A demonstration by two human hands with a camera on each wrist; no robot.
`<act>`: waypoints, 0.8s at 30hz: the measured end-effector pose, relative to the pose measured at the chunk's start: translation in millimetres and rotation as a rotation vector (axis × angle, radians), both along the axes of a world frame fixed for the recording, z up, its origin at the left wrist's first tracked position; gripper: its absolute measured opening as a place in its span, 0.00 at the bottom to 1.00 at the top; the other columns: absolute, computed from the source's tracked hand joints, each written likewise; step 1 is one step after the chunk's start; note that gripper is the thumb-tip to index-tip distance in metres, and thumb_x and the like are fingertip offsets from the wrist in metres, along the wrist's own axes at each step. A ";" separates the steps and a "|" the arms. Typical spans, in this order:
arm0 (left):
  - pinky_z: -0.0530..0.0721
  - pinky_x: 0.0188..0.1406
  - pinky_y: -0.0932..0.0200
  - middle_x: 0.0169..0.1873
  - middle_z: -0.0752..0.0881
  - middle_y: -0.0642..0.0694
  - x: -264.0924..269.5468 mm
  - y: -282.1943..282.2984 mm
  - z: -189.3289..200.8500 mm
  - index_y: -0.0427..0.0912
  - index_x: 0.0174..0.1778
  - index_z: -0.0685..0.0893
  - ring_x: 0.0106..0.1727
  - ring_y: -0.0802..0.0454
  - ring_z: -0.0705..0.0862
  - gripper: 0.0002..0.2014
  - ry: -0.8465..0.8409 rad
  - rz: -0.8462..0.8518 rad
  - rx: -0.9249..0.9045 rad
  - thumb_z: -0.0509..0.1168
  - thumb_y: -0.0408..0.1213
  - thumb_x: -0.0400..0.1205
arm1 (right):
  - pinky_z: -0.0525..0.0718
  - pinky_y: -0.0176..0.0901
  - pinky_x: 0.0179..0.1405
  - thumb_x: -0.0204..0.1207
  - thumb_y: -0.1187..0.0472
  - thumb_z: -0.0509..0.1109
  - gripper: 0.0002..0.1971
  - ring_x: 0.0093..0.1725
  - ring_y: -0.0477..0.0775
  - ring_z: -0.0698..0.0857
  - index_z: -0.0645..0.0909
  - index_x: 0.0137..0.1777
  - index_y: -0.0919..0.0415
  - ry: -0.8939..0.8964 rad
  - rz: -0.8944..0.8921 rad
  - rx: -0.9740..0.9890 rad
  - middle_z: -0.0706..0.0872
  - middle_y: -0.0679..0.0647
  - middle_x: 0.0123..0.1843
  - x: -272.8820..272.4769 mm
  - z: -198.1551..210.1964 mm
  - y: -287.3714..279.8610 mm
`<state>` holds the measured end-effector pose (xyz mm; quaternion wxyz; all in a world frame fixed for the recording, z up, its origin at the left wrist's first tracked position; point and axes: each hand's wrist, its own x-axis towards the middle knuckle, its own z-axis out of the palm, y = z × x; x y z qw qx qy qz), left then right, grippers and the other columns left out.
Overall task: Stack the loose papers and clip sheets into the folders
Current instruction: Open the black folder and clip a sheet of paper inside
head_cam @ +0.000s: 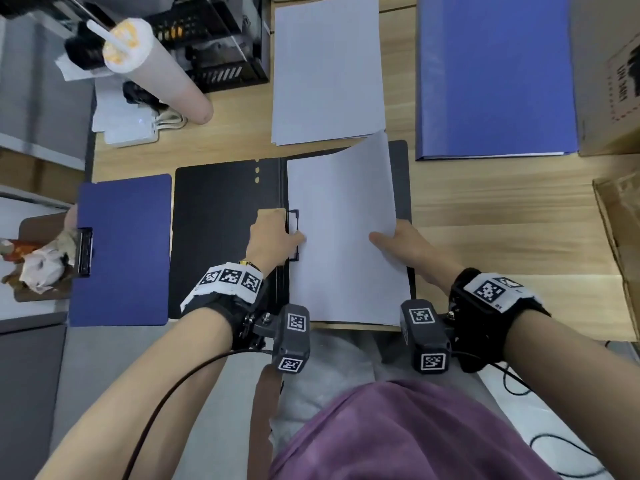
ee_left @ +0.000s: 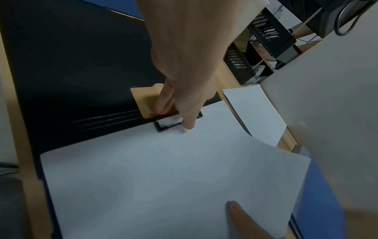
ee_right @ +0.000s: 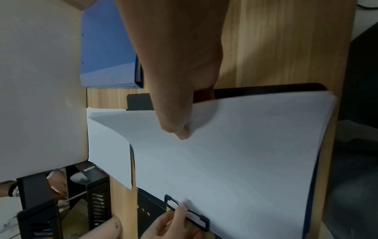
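Note:
An open black folder (head_cam: 214, 237) lies in front of me on the wooden desk. White sheets (head_cam: 346, 237) cover its right half, and their far right corner curls up. My left hand (head_cam: 277, 237) pinches the black clip (head_cam: 293, 216) at the spine: fingers on its tan lever (ee_left: 145, 100), thumb tip at the sheets' edge beside the clip frame (ee_left: 163, 127). My right hand (head_cam: 405, 245) pinches the sheets' right edge, thumb (ee_right: 175, 122) on top and fingers underneath. A stack of loose white paper (head_cam: 329, 71) lies behind the folder.
A shut blue folder (head_cam: 495, 77) lies at the back right, with cardboard boxes (head_cam: 609, 74) beside it. A blue clipboard (head_cam: 121, 251) lies left of the black folder. A tall cup with a straw (head_cam: 152, 64) and a black rack (head_cam: 221, 39) stand at the back left.

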<state>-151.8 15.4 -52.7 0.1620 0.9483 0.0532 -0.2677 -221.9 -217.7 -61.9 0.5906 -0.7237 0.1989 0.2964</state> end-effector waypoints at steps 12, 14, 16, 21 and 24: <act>0.80 0.63 0.46 0.56 0.84 0.46 7.6 25.8 -17.9 0.49 0.56 0.79 0.59 0.44 0.82 0.19 0.107 0.204 -0.211 0.73 0.51 0.74 | 0.79 0.41 0.42 0.82 0.64 0.60 0.09 0.43 0.50 0.80 0.76 0.60 0.57 -0.120 -0.352 -0.366 0.80 0.48 0.43 5.0 17.7 -13.6; 0.81 0.65 0.48 0.50 0.86 0.46 7.3 34.5 -16.7 0.49 0.54 0.80 0.53 0.47 0.84 0.08 0.150 0.237 -0.386 0.68 0.43 0.80 | 0.77 0.37 0.38 0.83 0.66 0.59 0.08 0.41 0.49 0.81 0.78 0.55 0.57 -0.119 -0.250 -0.310 0.82 0.49 0.42 16.3 28.0 14.8; 0.83 0.64 0.47 0.46 0.87 0.46 6.2 51.2 -11.4 0.44 0.64 0.82 0.46 0.49 0.86 0.13 0.221 0.249 -0.551 0.63 0.37 0.84 | 0.81 0.40 0.41 0.84 0.65 0.58 0.09 0.40 0.50 0.83 0.80 0.56 0.57 -0.068 -0.080 -0.222 0.84 0.52 0.44 28.6 35.3 50.7; 0.78 0.69 0.55 0.58 0.85 0.49 8.0 141.9 11.8 0.46 0.71 0.80 0.61 0.52 0.82 0.18 0.082 0.251 -0.576 0.59 0.35 0.86 | 0.82 0.44 0.45 0.84 0.63 0.59 0.09 0.42 0.51 0.81 0.76 0.61 0.58 0.050 0.129 -0.104 0.81 0.54 0.48 51.2 26.7 138.2; 0.71 0.68 0.61 0.66 0.82 0.46 4.8 213.7 18.7 0.42 0.72 0.80 0.69 0.49 0.79 0.18 -0.001 0.378 -0.472 0.59 0.32 0.85 | 0.77 0.38 0.42 0.82 0.67 0.59 0.09 0.40 0.47 0.78 0.77 0.53 0.54 0.102 0.167 -0.105 0.80 0.52 0.47 56.2 8.8 177.0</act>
